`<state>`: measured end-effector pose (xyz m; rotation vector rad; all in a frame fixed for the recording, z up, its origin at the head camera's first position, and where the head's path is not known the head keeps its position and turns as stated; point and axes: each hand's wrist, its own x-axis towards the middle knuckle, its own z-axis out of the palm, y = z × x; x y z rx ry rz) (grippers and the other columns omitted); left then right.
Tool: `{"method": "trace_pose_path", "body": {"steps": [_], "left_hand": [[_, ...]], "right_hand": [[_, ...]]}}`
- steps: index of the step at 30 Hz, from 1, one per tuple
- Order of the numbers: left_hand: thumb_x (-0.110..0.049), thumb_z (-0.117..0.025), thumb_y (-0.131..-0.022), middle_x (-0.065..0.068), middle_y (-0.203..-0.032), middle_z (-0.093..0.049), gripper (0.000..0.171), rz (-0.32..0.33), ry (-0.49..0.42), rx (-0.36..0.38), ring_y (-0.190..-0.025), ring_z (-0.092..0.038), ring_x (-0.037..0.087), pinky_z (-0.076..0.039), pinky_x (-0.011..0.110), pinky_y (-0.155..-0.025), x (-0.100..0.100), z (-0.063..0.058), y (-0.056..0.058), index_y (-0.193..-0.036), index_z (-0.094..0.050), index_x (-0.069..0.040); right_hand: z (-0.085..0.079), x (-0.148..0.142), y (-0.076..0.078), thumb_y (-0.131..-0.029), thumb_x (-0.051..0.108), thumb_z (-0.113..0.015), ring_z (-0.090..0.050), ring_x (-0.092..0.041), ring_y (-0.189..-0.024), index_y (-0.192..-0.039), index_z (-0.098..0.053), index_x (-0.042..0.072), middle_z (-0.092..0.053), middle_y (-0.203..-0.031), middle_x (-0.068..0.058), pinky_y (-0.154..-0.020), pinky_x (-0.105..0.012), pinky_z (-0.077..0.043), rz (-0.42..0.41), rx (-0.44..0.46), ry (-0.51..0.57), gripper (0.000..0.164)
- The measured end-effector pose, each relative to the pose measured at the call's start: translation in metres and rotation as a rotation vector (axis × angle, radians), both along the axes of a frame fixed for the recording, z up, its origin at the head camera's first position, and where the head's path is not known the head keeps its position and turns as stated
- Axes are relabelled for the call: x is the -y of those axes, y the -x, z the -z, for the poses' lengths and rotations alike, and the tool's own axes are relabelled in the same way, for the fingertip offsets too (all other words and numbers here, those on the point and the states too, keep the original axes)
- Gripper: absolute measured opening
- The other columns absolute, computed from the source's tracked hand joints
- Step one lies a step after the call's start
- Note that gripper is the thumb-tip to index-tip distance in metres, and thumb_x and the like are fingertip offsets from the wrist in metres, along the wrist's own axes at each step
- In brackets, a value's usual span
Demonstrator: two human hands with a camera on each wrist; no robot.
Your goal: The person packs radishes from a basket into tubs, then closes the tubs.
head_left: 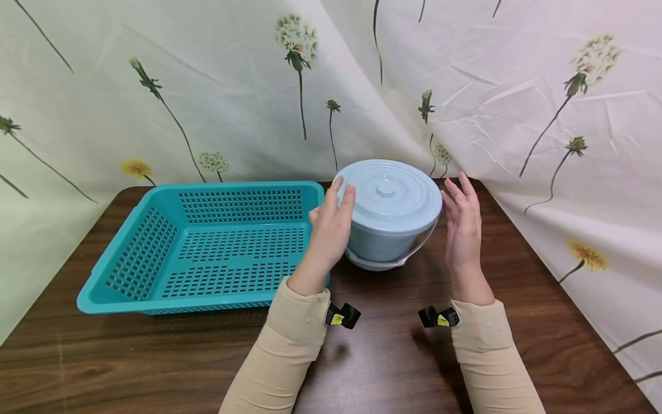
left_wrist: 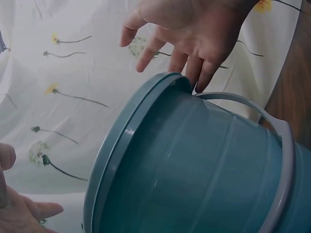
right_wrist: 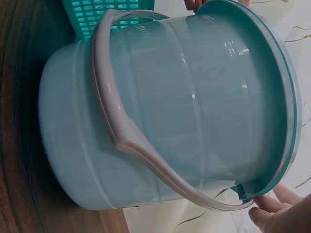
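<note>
A light blue lidded bucket [head_left: 380,244] stands upright on the table. Its round lid [head_left: 393,215] has a small knob in the middle, and a grey handle [right_wrist: 109,92] hangs down its near side. My left hand [head_left: 331,221] is at the left of the rim with fingers extended; whether it touches the bucket I cannot tell. On the opposite side, my right hand [head_left: 464,227] has its fingers spread. The right wrist view has its fingertips [right_wrist: 265,204] at the rim, close to the handle's end. Neither hand grips anything.
A teal perforated basket [head_left: 207,302] sits on the dark wooden table [head_left: 155,356], left of the bucket. Behind and to the right hangs a white cloth [head_left: 233,103] printed with dandelions. Each wrist wears a small black camera [head_left: 349,316].
</note>
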<state>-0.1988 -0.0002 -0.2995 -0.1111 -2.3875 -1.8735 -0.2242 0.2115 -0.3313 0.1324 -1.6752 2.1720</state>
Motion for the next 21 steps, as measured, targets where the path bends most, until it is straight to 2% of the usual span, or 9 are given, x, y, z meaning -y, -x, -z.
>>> {"method": "trace_pose_path", "body": {"steps": [7,13,21], "left_hand": [[-0.05,-0.033,-0.105,0.011,-0.167,-0.009,0.063,0.016,0.005,0.008,-0.145,-0.003,0.031,-0.023,0.062,-0.115,0.0005,-0.0006,-0.0007,-0.159,-0.022,-0.017],[-0.051,-0.035,-0.105,0.009,-0.167,-0.009,0.064,0.01,0.025,0.025,-0.145,-0.003,0.031,-0.023,0.062,-0.115,-0.0001,0.0004,-0.0007,-0.158,-0.023,-0.018],[-0.051,-0.034,-0.105,0.008,-0.166,-0.012,0.064,0.007,0.023,0.028,-0.148,0.003,0.029,-0.02,0.061,-0.118,-0.0005,0.0033,0.0002,-0.159,-0.022,-0.019]], "right_hand": [[-0.0007,0.001,0.0008,-0.104,0.03,-0.036,-0.044,-0.028,-0.138,-0.152,-0.038,0.02,-0.042,-0.153,-0.011,-0.122,-0.035,-0.023,0.026,0.05,-0.019,0.049],[0.001,0.0013,0.0023,-0.105,0.031,-0.035,-0.048,-0.03,-0.134,-0.149,-0.043,0.019,-0.045,-0.149,-0.009,-0.12,-0.038,-0.028,0.071,0.065,-0.073,0.046],[0.0007,-0.0015,0.0021,-0.104,0.028,-0.037,-0.045,-0.027,-0.136,-0.149,-0.044,0.017,-0.046,-0.149,-0.011,-0.121,-0.039,-0.026,0.078,0.063,-0.077,0.046]]}}
